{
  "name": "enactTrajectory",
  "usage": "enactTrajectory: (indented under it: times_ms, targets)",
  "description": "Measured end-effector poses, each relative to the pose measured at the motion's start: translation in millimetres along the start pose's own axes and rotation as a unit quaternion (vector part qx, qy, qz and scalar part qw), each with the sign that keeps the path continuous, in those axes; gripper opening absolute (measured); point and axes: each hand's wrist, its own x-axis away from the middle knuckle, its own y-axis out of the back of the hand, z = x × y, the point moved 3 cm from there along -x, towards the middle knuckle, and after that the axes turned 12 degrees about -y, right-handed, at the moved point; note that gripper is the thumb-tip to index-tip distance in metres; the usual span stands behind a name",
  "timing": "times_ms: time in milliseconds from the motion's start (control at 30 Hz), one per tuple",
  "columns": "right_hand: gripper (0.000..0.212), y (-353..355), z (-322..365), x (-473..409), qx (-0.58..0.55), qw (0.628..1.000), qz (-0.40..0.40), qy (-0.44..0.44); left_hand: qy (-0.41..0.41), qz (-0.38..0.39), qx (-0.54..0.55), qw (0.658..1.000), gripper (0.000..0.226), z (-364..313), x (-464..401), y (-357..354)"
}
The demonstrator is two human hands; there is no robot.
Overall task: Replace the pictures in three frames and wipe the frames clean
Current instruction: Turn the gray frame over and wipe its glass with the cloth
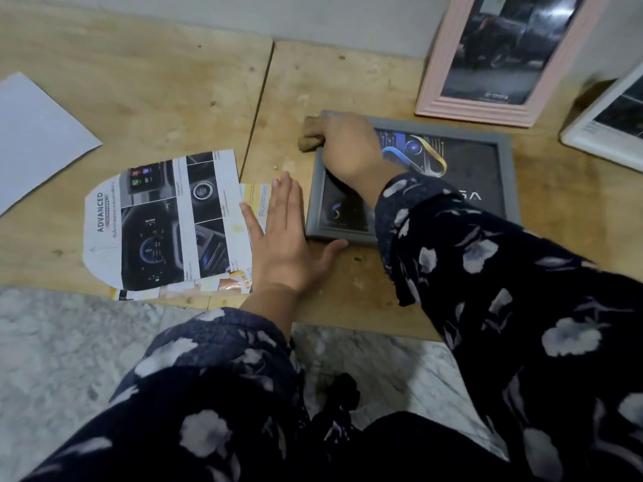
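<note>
A grey picture frame (501,175) lies flat on the wooden board with a dark blue-and-gold picture inside. My right hand (348,147) is closed on a brown cloth (309,133) at the frame's top-left corner. My left hand (288,238) lies flat with fingers spread, pressed against the frame's left edge, thumb along its lower edge. A pink frame (435,92) with a dark car picture leans upright against the wall behind. A white frame (584,133) sits at the right edge, partly cut off.
Cut-out car brochure pages (163,224) lie left of my left hand, over a yellow sheet (255,200). A blank white paper (34,133) is at the far left. The wooden board (156,92) ends near me above marble floor (69,342).
</note>
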Motion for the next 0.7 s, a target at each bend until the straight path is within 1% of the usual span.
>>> enactTrajectory:
  times_ms: [67,167,233,333,400,567,633,700]
  targets:
    - [0.046,-4,2,6,0.015,1.000,0.024,0.012,0.011,0.006,-0.009,1.000,0.112,1,-1,0]
    - [0.040,-2,6,26,0.038,0.998,0.033,0.042,0.013,0.000,-0.003,1.000,0.115,-1,0,3]
    - [0.043,0,8,41,0.051,0.996,0.039,0.059,0.011,-0.009,0.001,1.000,0.114,-2,2,4]
    - [0.050,1,9,67,0.046,0.993,0.083,0.069,0.014,-0.028,0.016,0.999,0.116,-2,3,4]
    - [0.052,3,10,82,0.039,0.991,0.096,0.079,0.013,-0.042,0.024,0.999,0.116,-2,4,4]
    - [0.049,0,9,100,0.001,0.992,0.104,0.071,0.005,-0.073,0.047,0.996,0.116,-3,6,8]
    - [0.049,1,6,103,-0.027,0.990,0.125,0.059,0.000,-0.087,0.055,0.995,0.116,-4,7,11]
    - [0.050,5,1,103,-0.076,0.982,0.168,0.034,-0.005,-0.092,0.069,0.993,0.117,-3,9,11]
